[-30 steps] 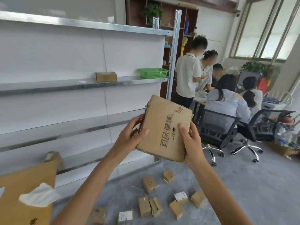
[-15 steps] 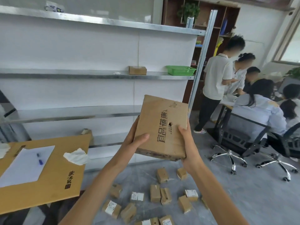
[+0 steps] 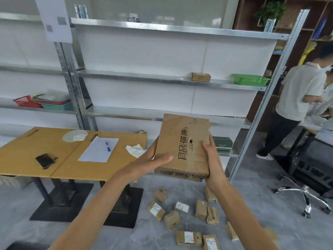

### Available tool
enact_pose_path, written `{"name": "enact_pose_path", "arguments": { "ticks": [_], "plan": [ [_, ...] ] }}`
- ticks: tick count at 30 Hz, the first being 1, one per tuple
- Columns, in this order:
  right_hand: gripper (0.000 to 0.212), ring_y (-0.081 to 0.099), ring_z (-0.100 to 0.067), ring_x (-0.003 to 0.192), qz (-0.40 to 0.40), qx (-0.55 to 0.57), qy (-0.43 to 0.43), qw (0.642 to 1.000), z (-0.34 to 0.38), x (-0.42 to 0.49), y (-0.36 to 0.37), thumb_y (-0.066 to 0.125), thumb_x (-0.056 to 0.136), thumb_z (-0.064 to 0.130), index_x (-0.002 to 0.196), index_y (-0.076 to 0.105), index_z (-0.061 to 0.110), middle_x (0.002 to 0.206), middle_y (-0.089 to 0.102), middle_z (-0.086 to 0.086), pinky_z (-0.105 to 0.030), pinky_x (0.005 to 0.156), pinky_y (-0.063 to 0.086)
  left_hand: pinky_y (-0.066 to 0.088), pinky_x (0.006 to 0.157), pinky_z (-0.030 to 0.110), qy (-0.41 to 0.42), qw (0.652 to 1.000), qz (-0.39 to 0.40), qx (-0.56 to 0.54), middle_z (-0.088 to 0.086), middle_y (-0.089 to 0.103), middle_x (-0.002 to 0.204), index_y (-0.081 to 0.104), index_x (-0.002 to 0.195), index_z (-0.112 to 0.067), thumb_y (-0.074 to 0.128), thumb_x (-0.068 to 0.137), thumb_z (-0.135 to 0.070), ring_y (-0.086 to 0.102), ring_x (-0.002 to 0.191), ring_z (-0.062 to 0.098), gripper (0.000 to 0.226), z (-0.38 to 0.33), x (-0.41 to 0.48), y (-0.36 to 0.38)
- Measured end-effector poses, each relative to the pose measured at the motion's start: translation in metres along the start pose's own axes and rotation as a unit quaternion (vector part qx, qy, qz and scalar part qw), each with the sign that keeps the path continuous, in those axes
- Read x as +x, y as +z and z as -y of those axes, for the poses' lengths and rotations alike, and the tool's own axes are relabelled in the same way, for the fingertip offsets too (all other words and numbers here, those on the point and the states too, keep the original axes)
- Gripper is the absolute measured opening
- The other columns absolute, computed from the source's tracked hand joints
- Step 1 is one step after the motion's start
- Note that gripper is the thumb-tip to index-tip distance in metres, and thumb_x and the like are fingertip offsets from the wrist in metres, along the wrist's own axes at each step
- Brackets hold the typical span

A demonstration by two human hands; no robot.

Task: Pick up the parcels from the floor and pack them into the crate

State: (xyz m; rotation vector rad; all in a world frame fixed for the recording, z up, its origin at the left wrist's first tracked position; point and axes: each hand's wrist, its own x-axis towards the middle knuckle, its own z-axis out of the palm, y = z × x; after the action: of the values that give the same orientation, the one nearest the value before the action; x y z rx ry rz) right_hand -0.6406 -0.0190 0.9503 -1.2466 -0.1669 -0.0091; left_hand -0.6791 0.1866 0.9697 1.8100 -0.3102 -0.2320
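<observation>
I hold a flat brown cardboard box point(image 3: 183, 143) with black printed characters in front of me, above the floor. My left hand point(image 3: 153, 160) grips its left edge with the thumb across the top face. My right hand point(image 3: 212, 163) grips the right edge and lower corner. Several small brown parcels point(image 3: 182, 213), some with white labels, lie scattered on the grey floor below the box. No crate is in view.
A table topped with cardboard point(image 3: 54, 165) stands at the left, carrying paper, a pen and tissues. Metal shelving point(image 3: 162, 76) runs along the wall with a small box point(image 3: 201, 77) and green basket point(image 3: 250, 79). A person point(image 3: 295, 109) and an office chair point(image 3: 310, 177) are at the right.
My view has swung to the left, bringing the table and more shelving into sight. The box has tilted flatter in my hands; both hands keep their grip.
</observation>
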Motion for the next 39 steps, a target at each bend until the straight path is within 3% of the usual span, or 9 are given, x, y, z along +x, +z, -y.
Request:
{"name": "enact_pose_path", "arguments": {
  "ticks": [3,7,11,16,22,26,29,35,39],
  "plan": [
    [0.042,0.064,-0.022,0.11,0.025,0.007,0.004,1.0,-0.015,-0.018,0.042,0.043,0.098,0.034,0.138,0.039,0.041,0.125,0.064,0.001,-0.047,0.086,0.055,0.042,0.079,0.005,-0.008,0.999,-0.028,0.025,-0.05,0.045,0.112,0.018,0.115,-0.074,0.059,0.071,-0.071,0.044,0.103,-0.027,0.06,0.011,-0.04,-0.028],
    [0.039,0.065,-0.02,0.109,0.048,0.003,0.017,0.999,-0.037,-0.05,0.109,0.04,0.098,0.037,0.137,0.04,0.043,0.124,0.064,0.003,-0.045,0.083,0.056,0.044,0.095,0.023,-0.014,0.996,-0.087,0.008,-0.03,0.051,0.125,0.027,0.127,-0.056,0.064,0.059,-0.077,0.049,0.116,-0.006,0.079,0.033,-0.103,-0.075],
    [0.048,0.064,-0.023,0.11,0.063,-0.004,0.02,0.998,-0.06,-0.09,0.181,0.047,0.093,0.042,0.14,0.037,0.039,0.127,0.062,-0.001,-0.049,0.088,0.054,0.046,0.079,0.013,-0.007,0.985,-0.17,-0.003,-0.029,0.052,0.117,0.036,0.124,-0.042,0.067,0.064,-0.062,0.049,0.111,-0.01,0.07,0.052,-0.174,-0.117],
    [0.048,0.064,-0.022,0.109,0.072,-0.014,0.049,0.996,-0.086,-0.13,0.26,0.047,0.094,0.039,0.141,0.037,0.038,0.129,0.06,-0.002,-0.048,0.088,0.054,0.049,0.083,0.02,-0.007,0.972,-0.233,-0.032,-0.014,0.054,0.122,0.042,0.127,-0.026,0.065,0.078,-0.04,0.049,0.116,0.001,0.056,0.077,-0.252,-0.164],
    [0.038,0.059,-0.023,0.116,0.086,-0.001,0.09,0.992,-0.12,-0.153,0.323,0.048,0.096,0.034,0.133,0.044,0.042,0.131,0.056,-0.003,-0.038,0.074,0.058,0.047,0.099,0.036,-0.016,0.968,-0.245,-0.055,-0.008,0.052,0.129,0.039,0.13,-0.027,0.062,0.072,-0.047,0.049,0.122,0.011,0.066,0.103,-0.31,-0.216],
    [0.038,0.055,-0.024,0.118,0.103,-0.023,0.099,0.99,-0.14,-0.144,0.355,0.056,0.089,0.04,0.124,0.048,0.05,0.132,0.054,-0.003,-0.039,0.074,0.056,0.053,0.076,0.017,-0.025,0.967,-0.227,-0.111,-0.011,0.054,0.126,0.038,0.127,-0.04,0.063,0.073,-0.045,0.059,0.106,0.0,0.059,0.118,-0.324,-0.251],
    [0.037,0.061,-0.016,0.103,0.112,-0.032,0.106,0.988,-0.157,-0.129,0.376,0.056,0.088,0.042,0.123,0.049,0.052,0.131,0.056,0.0,-0.031,0.062,0.056,0.052,0.076,0.015,-0.033,0.97,-0.21,-0.114,-0.016,0.056,0.125,0.032,0.134,-0.045,0.064,0.073,-0.045,0.059,0.103,-0.005,0.068,0.131,-0.323,-0.276],
    [0.039,0.056,-0.019,0.119,0.118,-0.03,0.114,0.986,-0.197,-0.08,0.418,0.054,0.089,0.046,0.127,0.045,0.052,0.129,0.057,0.007,-0.051,0.086,0.054,0.052,0.074,0.013,-0.037,0.971,-0.209,-0.106,-0.014,0.056,0.127,0.031,0.137,-0.044,0.065,0.075,-0.043,0.06,0.103,-0.004,0.071,0.157,-0.299,-0.339],
    [0.05,0.056,-0.018,0.117,0.107,-0.024,0.127,0.986,-0.218,-0.041,0.45,0.055,0.082,0.05,0.13,0.042,0.048,0.127,0.057,0.006,-0.047,0.081,0.055,0.053,0.083,0.021,-0.048,0.969,-0.213,-0.111,-0.014,0.059,0.125,0.038,0.129,-0.05,0.066,0.077,-0.039,0.059,0.111,0.005,0.06,0.173,-0.276,-0.385]
  ]
}}
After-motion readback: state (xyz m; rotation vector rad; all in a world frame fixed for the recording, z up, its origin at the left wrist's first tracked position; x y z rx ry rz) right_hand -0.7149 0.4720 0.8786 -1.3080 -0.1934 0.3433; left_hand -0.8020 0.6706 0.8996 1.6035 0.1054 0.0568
